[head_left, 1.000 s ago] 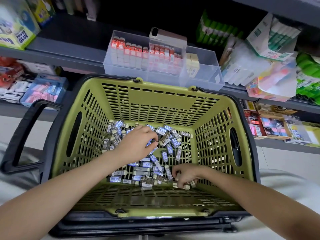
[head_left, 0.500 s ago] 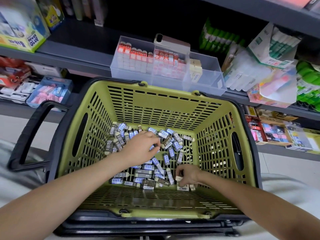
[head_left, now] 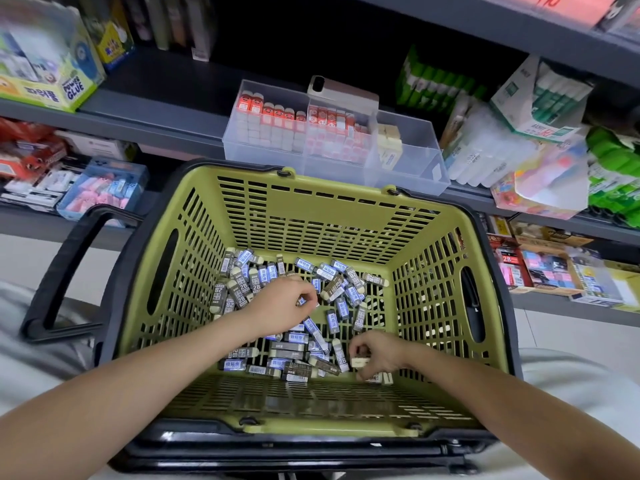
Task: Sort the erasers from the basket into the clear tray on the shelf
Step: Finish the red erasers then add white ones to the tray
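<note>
Early yet: both hands are down in the basket, and most of the erasers are unsorted.
Left hand (head_left: 280,303), near the middle of the basket floor, has its fingers curled and pinches a blue-sleeved eraser (head_left: 304,301) at the fingertips. Right hand (head_left: 377,355), at about 5 o'clock on the floor, is curled round a pale eraser (head_left: 360,362); whether it holds more underneath I cannot tell. Loose erasers (head_left: 242,271) lie scattered from 10 o'clock round to 6 o'clock, several dozen by my estimate. Basket (head_left: 329,216) sits just in front of the shelf (head_left: 156,95). Clear tray (head_left: 408,164) stands on the shelf at 12 o'clock from the basket. Its left and middle compartments are packed with red-topped stock; the right compartment holds only a few cream erasers (head_left: 389,143) at the back. Judgement: nearly all transfers remain.
</note>
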The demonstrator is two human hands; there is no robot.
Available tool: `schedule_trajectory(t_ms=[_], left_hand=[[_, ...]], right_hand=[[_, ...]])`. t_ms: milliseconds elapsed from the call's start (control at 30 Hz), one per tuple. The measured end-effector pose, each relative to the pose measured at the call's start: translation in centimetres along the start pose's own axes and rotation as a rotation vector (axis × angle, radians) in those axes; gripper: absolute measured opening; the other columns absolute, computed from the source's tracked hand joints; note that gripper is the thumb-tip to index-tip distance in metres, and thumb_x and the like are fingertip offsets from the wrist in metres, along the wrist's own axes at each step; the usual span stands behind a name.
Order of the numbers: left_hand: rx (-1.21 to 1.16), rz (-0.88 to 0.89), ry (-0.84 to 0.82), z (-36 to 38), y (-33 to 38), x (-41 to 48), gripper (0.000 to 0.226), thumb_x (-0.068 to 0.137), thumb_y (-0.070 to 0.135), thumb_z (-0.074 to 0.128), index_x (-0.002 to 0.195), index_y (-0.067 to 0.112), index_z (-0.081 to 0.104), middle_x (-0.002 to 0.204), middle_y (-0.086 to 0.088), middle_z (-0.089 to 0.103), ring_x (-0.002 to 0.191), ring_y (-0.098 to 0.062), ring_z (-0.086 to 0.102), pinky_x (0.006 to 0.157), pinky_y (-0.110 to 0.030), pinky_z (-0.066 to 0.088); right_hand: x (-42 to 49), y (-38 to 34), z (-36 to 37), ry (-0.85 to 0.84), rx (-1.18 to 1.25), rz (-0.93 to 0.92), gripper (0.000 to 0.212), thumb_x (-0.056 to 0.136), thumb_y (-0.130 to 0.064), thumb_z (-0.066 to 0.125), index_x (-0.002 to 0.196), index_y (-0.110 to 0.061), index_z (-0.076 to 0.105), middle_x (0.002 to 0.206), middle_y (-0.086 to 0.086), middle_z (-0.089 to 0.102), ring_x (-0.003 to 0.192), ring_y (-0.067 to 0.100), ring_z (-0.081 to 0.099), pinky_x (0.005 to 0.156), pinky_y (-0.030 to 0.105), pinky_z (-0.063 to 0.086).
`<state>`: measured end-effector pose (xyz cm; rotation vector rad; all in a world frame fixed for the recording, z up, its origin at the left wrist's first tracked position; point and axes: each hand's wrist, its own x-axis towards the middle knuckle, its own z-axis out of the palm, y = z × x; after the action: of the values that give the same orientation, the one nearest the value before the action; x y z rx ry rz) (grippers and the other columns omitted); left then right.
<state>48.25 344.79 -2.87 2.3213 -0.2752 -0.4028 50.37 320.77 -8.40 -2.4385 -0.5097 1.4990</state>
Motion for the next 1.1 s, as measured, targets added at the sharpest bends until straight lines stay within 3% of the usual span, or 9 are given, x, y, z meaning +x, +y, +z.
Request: schedule_trajectory(t_ms=[100, 233, 333, 433, 600, 700, 800, 933, 1100], left_hand=[[-0.247, -0.167, -0.005, 0.0, 0.3, 0.1, 0.015, 0.094, 0.014, 0.055, 0.096, 0.008, 0.068, 0.098, -0.005, 0.067, 0.093, -0.019, 0.061, 0.088, -0.034, 0.050], [-0.883, -0.577, -0.145, -0.4, 1.3, 0.5, 0.023, 0.097, 0.031, 0.051, 0.108, 0.014, 0.059, 0.113, -0.011, 0.060, 0.105, -0.025, 0.058, 0.091, -0.040, 0.052], [-1.293, -0.733, -0.311, -0.5, 1.9, 0.9, 0.037, 0.093, 0.051, 0.046, 0.107, 0.019, 0.060, 0.113, -0.015, 0.058, 0.108, -0.038, 0.055, 0.089, -0.054, 0.049], [-1.648, -0.733, -0.321, -0.6, 2.3, 1.4, 0.048, 0.082, 0.050, 0.061, 0.108, 0.010, 0.065, 0.102, -0.021, 0.067, 0.095, -0.043, 0.065, 0.082, -0.064, 0.050], [-1.702, -0.601, -0.290, -1.9, 2.3, 1.3, 0.031, 0.076, 0.034, 0.069, 0.086, 0.005, 0.074, 0.088, -0.021, 0.069, 0.083, -0.037, 0.067, 0.084, -0.051, 0.054], [-1.733, -0.528, -0.261, -2.8, 2.5, 1.4, 0.029, 0.077, 0.031, 0.068, 0.089, 0.006, 0.074, 0.087, -0.018, 0.067, 0.079, -0.030, 0.065, 0.076, -0.045, 0.056], [-1.801, -0.468, -0.217, -4.0, 3.2, 1.8, 0.028, 0.074, 0.029, 0.068, 0.090, 0.007, 0.075, 0.088, -0.017, 0.067, 0.075, -0.028, 0.065, 0.068, -0.041, 0.057], [-1.883, -0.457, -0.141, -5.6, 4.2, 2.2, 0.032, 0.074, 0.023, 0.067, 0.097, 0.001, 0.074, 0.099, -0.022, 0.067, 0.080, -0.030, 0.066, 0.063, -0.040, 0.058], [-1.815, -0.452, -0.069, -6.6, 5.4, 3.2, 0.021, 0.071, 0.013, 0.071, 0.086, -0.001, 0.076, 0.090, -0.023, 0.069, 0.078, -0.035, 0.069, 0.064, -0.044, 0.060]], right_hand=[[-0.6, -1.4, -1.3, 0.053, 0.156, -0.042, 0.026, 0.076, -0.011, 0.073, 0.096, -0.017, 0.057, 0.096, -0.004, 0.055, 0.094, 0.018, 0.059, 0.077, 0.023, 0.051], [-2.6, -4.8, -5.0, 0.163, 0.468, -0.179, 0.022, 0.074, -0.010, 0.074, 0.090, -0.018, 0.062, 0.086, -0.006, 0.065, 0.071, 0.008, 0.065, 0.059, 0.017, 0.050], [-4.2, -7.6, -6.8, 0.231, 0.625, -0.318, 0.021, 0.072, -0.015, 0.078, 0.085, -0.027, 0.067, 0.080, -0.011, 0.069, 0.070, 0.004, 0.065, 0.060, 0.015, 0.049], [-4.9, -9.7, -7.5, 0.317, 0.564, -0.374, 0.012, 0.079, -0.026, 0.073, 0.090, -0.029, 0.071, 0.082, -0.009, 0.069, 0.074, 0.004, 0.062, 0.070, 0.022, 0.052], [-6.0, -10.9, -8.6, 0.338, 0.433, -0.389, 0.023, 0.089, -0.029, 0.061, 0.107, -0.017, 0.067, 0.099, 0.006, 0.071, 0.095, 0.026, 0.065, 0.088, 0.048, 0.051], [-7.1, -11.2, -9.2, 0.350, 0.525, -0.468, 0.027, 0.092, -0.025, 0.056, 0.114, -0.013, 0.065, 0.106, 0.011, 0.069, 0.096, 0.024, 0.065, 0.088, 0.041, 0.052], [-8.5, -11.7, -10.5, 0.367, 0.775, -0.520, 0.027, 0.088, -0.031, 0.054, 0.111, -0.021, 0.064, 0.106, 0.000, 0.070, 0.094, 0.012, 0.067, 0.072, 0.030, 0.058], [-9.1, -11.8, -12.1, 0.512, 0.992, -0.542, 0.038, 0.084, -0.044, 0.048, 0.106, -0.015, 0.062, 0.111, 0.001, 0.069, 0.105, 0.016, 0.065, 0.072, 0.043, 0.058], [-8.4, -12.1, -13.0, 0.686, 1.305, -0.439, 0.029, 0.095, -0.033, 0.045, 0.091, -0.008, 0.059, 0.093, 0.012, 0.071, 0.084, 0.021, 0.070, 0.070, 0.034, 0.057]])
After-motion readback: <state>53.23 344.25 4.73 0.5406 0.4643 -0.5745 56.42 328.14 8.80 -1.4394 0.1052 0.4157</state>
